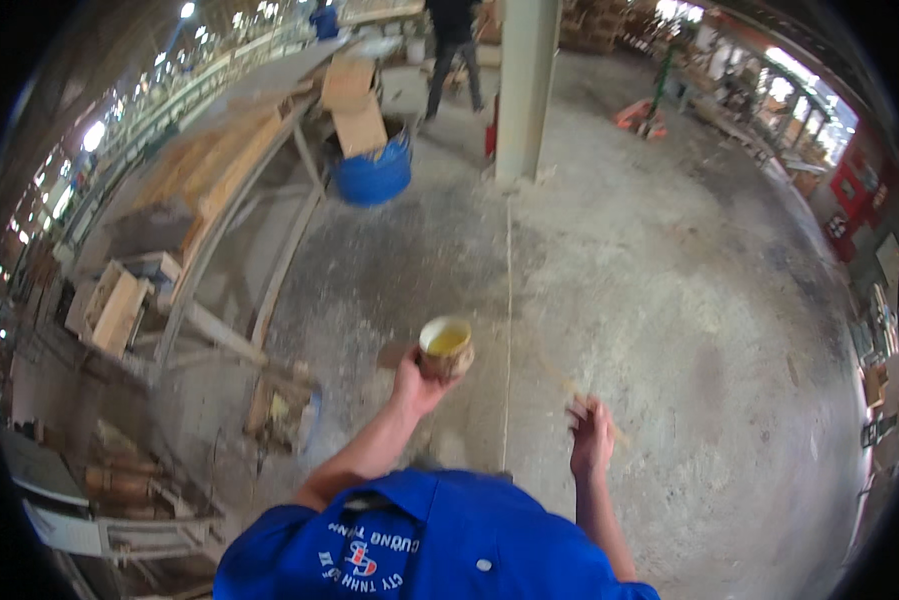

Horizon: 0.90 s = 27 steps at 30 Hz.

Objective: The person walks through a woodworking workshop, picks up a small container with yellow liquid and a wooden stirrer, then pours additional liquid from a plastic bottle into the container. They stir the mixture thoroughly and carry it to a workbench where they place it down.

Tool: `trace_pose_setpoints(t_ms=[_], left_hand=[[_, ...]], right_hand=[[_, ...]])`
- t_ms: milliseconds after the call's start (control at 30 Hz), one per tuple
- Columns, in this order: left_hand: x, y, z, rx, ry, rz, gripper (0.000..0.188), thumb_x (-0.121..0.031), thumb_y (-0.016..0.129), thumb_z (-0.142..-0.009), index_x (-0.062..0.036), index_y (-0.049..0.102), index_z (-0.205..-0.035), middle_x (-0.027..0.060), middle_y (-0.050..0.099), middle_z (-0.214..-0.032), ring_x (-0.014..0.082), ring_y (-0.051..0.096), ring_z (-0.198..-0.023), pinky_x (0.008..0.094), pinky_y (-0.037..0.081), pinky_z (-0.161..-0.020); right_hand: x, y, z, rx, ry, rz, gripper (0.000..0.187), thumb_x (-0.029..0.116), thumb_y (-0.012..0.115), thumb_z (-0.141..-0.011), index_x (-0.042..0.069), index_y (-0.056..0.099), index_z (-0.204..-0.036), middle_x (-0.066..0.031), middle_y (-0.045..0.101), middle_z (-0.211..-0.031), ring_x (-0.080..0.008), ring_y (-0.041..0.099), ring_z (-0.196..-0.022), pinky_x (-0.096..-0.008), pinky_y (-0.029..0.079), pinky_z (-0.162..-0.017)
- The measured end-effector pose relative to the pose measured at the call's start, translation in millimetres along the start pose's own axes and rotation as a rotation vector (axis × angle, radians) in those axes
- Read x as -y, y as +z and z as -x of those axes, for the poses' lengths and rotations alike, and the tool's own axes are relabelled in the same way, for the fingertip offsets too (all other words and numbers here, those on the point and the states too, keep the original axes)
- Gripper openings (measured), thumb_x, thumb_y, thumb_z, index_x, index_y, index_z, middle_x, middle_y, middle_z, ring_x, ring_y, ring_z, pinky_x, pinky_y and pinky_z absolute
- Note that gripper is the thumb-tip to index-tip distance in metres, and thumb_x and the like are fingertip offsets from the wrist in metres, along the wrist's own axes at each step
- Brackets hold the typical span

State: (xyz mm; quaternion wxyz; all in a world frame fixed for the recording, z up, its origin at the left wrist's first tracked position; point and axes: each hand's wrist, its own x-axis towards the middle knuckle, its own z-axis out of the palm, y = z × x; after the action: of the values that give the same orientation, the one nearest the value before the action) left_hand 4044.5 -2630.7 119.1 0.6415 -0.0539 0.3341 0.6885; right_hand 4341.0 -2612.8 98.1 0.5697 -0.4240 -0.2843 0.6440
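Observation:
My left hand [421, 390] is wrapped round a small round tub [461, 362] with a pale rim and stained outside, held upright in front of my chest. Yellowish stuff, perhaps glue or paint, shows inside it. Off to the right, my right hand [591, 432] is closed on a thin light-coloured stick [561, 380]. The stick slants from the upper left down past my fingers, and its far end is blurred. The two hands are well apart, and the stick does not touch the tub.
Bare concrete floor [659, 290] spreads ahead and right. Left stands a long workbench [214, 190] with boards and a wooden box [114, 305]. Beyond are a blue tub [372, 178] with cardboard, a pillar [522, 100], a person [453, 55] and a pallet jack [644, 118].

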Motion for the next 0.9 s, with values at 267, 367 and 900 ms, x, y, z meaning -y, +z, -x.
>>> trace_pose_setpoints(t_ms=[267,367,900], left_hand=[[-41.8,33.7,-87.2,0.060,-0.002,0.082,0.043,-0.033,0.029,-0.096,-0.0064,0.041,-0.127,0.0133,0.044,-0.130,0.0290,0.047,-0.116,0.0483,0.045,-0.093],[-75.9,45.7,-130.5,0.120,-0.027,0.113,0.043,-0.034,0.031,-0.095,-0.0065,0.043,-0.126,0.0124,0.045,-0.129,0.0280,0.048,-0.117,0.0484,0.045,-0.093],[-256.4,100.4,-348.5,-0.105,0.240,-0.506,0.026,-0.023,0.043,-0.091,-0.0111,0.058,-0.108,0.0034,0.060,-0.102,0.0161,0.060,-0.092,0.0377,0.054,-0.069]], right_hand=[[20.6,152.5,-150.9,0.465,-0.001,-0.104,0.027,0.026,0.045,-0.093,0.005,0.051,-0.108,-0.0149,0.063,-0.102,-0.0215,0.061,-0.090,-0.0276,0.044,-0.066],[8.6,197.7,-209.9,0.571,0.002,-0.075,0.025,0.025,0.045,-0.093,0.002,0.052,-0.102,-0.0170,0.063,-0.097,-0.0223,0.062,-0.087,-0.0277,0.043,-0.066],[-14.3,326.9,-402.7,0.536,-0.055,0.042,0.018,0.018,0.052,-0.089,0.001,0.054,-0.095,-0.0167,0.063,-0.086,-0.0239,0.062,-0.077,-0.0295,0.045,-0.064]])
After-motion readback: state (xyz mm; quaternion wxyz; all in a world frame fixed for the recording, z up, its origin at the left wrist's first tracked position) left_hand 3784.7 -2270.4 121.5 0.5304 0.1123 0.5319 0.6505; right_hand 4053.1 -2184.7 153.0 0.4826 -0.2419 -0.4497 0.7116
